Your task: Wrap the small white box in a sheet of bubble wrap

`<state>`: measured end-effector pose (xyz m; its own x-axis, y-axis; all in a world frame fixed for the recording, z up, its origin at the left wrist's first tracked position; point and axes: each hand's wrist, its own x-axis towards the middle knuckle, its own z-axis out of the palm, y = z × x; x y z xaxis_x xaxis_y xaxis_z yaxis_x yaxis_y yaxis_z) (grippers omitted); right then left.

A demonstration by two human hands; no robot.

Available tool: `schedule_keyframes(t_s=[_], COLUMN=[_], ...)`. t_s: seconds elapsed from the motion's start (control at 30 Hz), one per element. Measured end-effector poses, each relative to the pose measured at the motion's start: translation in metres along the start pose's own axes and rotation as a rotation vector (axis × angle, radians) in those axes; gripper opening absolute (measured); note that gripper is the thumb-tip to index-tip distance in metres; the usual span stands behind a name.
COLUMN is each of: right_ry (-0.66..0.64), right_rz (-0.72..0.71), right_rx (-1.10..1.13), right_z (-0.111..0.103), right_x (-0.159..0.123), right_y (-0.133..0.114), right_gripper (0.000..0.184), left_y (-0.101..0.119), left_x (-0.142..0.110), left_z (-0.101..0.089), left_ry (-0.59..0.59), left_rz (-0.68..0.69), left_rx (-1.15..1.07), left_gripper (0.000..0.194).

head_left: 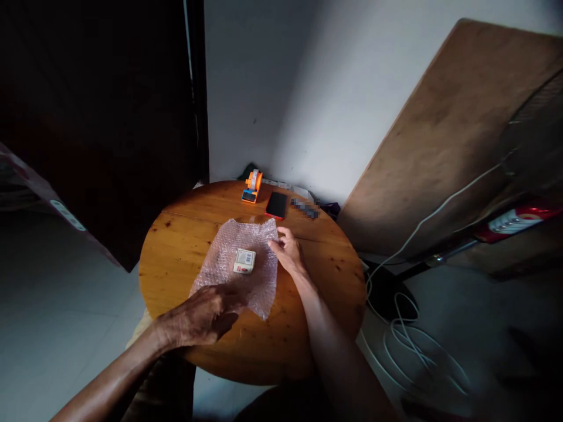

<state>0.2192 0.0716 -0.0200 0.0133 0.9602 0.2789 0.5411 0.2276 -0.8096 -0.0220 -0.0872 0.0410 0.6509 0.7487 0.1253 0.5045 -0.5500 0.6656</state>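
A sheet of clear bubble wrap (220, 246) lies spread on the round wooden table (171, 258). On the middle of the wrap sits a small white box (244, 261) with a barcode label facing up. My left hand (204, 313) is over the near left part of the wrap, its fingers stretched rightward in shadow and its thumb apart from them. At the right edge of the sheet is my right hand (288, 252), fingers slightly bent and thumb apart, close to or touching the wrap. Neither hand touches the box.
Toward the table's back stand an orange tape dispenser (252, 186), a phone (276, 205) with a red edge, and a blurred-out dark item (304, 208). A wall rises behind. On the right are a leaning brown board (422, 140), a fan stand base (391, 299) and coiled white cable (409, 340).
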Motion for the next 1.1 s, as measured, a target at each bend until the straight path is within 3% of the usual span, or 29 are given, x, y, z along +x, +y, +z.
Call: schedule_keyframes(t_s=[0.1,0.33,0.43,0.53,0.6,0.67,0.73,0.83,0.93,1.03,1.1], right_ry=[-0.063,-0.057,-0.003,0.010,0.005,0.016,0.046,0.056,-0.127,-0.359,-0.415], right_rz=[0.013,-0.021,-0.001,0.043,0.060,0.031,-0.062,-0.258,-0.412,-0.474,-0.471], right_rx=[-0.050,-0.094,-0.137,-0.224,-0.273,-0.323,-0.388,-0.426,-0.288,-0.234,-0.323], right_z=[-0.004,-0.008,-0.005,-0.004,-0.005,-0.008,-0.012,-0.017,-0.019,-0.018,-0.017], right_x=[-0.002,-0.005,-0.006,-0.007,-0.009,-0.012,-0.015,-0.023,-0.033,-0.042,-0.045], right_y=[-0.003,-0.009,-0.013,-0.017,-0.020,-0.024,-0.031,-0.046,-0.065,-0.077,-0.079], right_gripper=[0.050,0.040,0.040,0.043,0.047,0.052,0.054,0.043,0.031,0.041,0.049], left_y=[0.004,0.008,-0.004,-0.022,-0.034,-0.043,-0.049,-0.052,-0.054,-0.054,-0.054], left_x=[0.003,0.012,0.019,0.029,0.035,0.039,0.041,0.041,0.041,0.041,0.041], left_z=[0.007,-0.002,-0.001,0.010,0.020,0.030,0.039,0.046,0.048,0.047,0.046], left_ry=[-0.054,0.002,0.183,0.437,0.517,0.505,0.486,0.456,0.410,0.385,0.377], left_rz=[0.010,-0.024,-0.113,-0.216,-0.255,-0.223,-0.226,-0.260,-0.252,-0.252,-0.270], left_rx=[0.087,-0.003,-0.012,0.126,0.213,0.249,0.254,0.249,0.264,0.286,0.293], left_gripper=[0.023,0.019,0.024,0.025,0.045,0.077,0.097,0.113,0.122,0.125,0.126])
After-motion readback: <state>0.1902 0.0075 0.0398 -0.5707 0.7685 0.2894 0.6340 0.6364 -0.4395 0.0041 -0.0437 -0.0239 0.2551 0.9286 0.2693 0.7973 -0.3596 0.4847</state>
